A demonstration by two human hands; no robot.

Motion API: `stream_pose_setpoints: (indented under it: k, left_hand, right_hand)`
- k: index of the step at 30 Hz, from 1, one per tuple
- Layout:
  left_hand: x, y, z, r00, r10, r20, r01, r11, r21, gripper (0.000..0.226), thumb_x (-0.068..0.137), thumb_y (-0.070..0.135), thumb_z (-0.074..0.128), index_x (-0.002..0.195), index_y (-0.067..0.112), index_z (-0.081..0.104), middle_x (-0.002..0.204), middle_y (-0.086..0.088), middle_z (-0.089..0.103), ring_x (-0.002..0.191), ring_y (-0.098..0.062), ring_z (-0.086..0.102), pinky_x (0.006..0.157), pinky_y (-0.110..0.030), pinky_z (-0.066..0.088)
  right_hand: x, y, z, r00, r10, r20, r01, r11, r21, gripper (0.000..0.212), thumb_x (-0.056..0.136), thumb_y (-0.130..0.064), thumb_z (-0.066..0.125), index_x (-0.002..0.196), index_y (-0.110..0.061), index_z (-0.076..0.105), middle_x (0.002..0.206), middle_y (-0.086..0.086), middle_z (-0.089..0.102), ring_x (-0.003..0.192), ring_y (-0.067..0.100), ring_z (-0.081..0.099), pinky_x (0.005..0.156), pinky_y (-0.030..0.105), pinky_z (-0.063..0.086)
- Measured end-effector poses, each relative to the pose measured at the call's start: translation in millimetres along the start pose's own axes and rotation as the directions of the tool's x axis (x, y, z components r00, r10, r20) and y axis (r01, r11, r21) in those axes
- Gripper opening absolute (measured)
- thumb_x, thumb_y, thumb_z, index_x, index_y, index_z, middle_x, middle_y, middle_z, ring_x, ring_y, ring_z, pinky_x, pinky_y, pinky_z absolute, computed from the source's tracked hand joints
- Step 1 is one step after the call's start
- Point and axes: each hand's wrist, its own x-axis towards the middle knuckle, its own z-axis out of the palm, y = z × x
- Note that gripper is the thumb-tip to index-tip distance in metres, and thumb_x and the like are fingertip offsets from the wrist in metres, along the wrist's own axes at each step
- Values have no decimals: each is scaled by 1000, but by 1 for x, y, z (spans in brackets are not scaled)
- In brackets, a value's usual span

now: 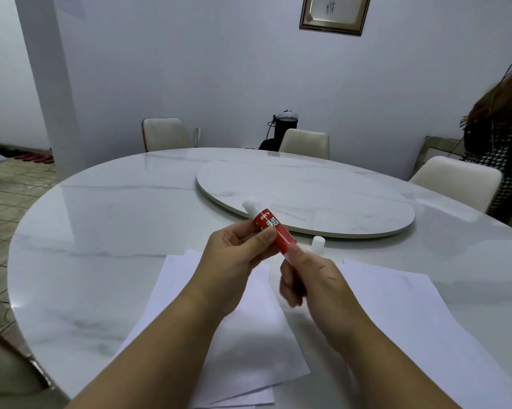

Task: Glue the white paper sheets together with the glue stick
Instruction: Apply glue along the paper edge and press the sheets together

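Above the white paper sheets [243,335], our left hand [234,255] and right hand [307,276] pinch the uncapped glue stick [274,228], fingers clamped round its body and base.

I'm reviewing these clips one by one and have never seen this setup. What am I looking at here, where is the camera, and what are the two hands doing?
There is no robot here: a person wears one camera on the head, looking forward and down, so both forearms enter from the bottom edge. The left hand holds a red glue stick by its body, while the right hand pinches its lower end, perhaps to twist it. Its white cap stands on the round marble table, so the stick is already open. White paper sheets lie under the hands. Behind is a turntable.
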Motion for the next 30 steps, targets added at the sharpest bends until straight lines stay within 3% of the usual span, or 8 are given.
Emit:
stream_pose_setpoints:
  k: [4, 8, 13, 14, 16, 18, 20, 30]
  left_hand:
    - [0, -1, -1, 1000, 13, -8, -13, 999, 42, 33, 60, 25, 74, 89, 10, 74, 93, -13, 75, 90, -23, 71, 75, -23, 55]
    - [1, -4, 0, 997, 62, -43, -55, 987, 150, 30, 61, 26, 76, 88, 14, 75, 92, -9, 76, 88, -20, 71, 76, -22, 55]
    - [6, 2, -6, 991, 19, -132, 41, 899, 436, 23, 73, 26, 74, 95, 21, 69, 92, 5, 74, 95, -10, 67, 79, -19, 49]
    - [8, 9, -11, 978, -33, -205, 144, 821, 553, 29, 75, 37, 70, 100, 22, 65, 97, 6, 71, 97, -11, 64, 78, -23, 47]
    - [11, 25, -25, 927, -175, -332, 376, 423, 825, 56, 68, 63, 64, 109, 25, 57, 110, 6, 61, 98, -11, 57, 73, -27, 42]
    - [7, 32, -32, 883, -299, -362, 361, -59, 931, 83, 56, 71, 67, 123, 27, 48, 122, 5, 53, 107, -17, 52, 77, -29, 40]
    - [2, 28, -33, 878, -351, -325, 239, -266, 934, 92, 55, 64, 73, 132, 26, 39, 133, 3, 47, 116, -20, 48, 83, -30, 42]
    - [-6, 13, -29, 952, -297, -80, 24, -187, 982, 67, 74, 43, 69, 134, 35, 39, 138, 8, 47, 126, -18, 42, 106, -36, 30]
  right_hand:
    - [3, 0, 3, 962, 173, 213, -242, 900, 362, 73, 84, -68, 21, 48, -11, 48, 42, 7, 46, 42, 16, 39, 51, 28, 32]
    - [6, 3, 3, 988, 154, 0, -146, 937, 317, 62, 71, -73, 49, 77, -15, 70, 55, 4, 55, 47, 15, 45, 49, 26, 37]
    - [14, -3, -9, 947, 190, -258, 12, 783, 623, 21, 77, -33, 66, 66, -16, 69, 51, 3, 57, 40, 11, 45, 39, 20, 37]
    - [16, -5, -16, 926, 225, -303, 47, 727, 685, 19, 80, -29, 67, 70, -13, 67, 51, 3, 56, 40, 10, 45, 38, 19, 37]
    - [17, -6, -27, 895, 277, -350, 90, 655, 751, 17, 85, -27, 65, 73, -14, 63, 51, 1, 55, 39, 9, 44, 38, 18, 36]
    - [18, -3, -33, 871, 323, -370, 100, 622, 777, 21, 86, -29, 64, 69, -17, 60, 50, -1, 55, 39, 9, 43, 39, 18, 34]
    - [19, -2, -35, 851, 365, -377, 95, 600, 794, 25, 87, -30, 63, 66, -18, 56, 48, -2, 54, 38, 9, 41, 39, 18, 32]
    - [20, -3, -40, 858, 351, -375, 130, 557, 820, 21, 88, -31, 61, 73, -18, 55, 50, -4, 49, 41, 9, 39, 40, 20, 31]
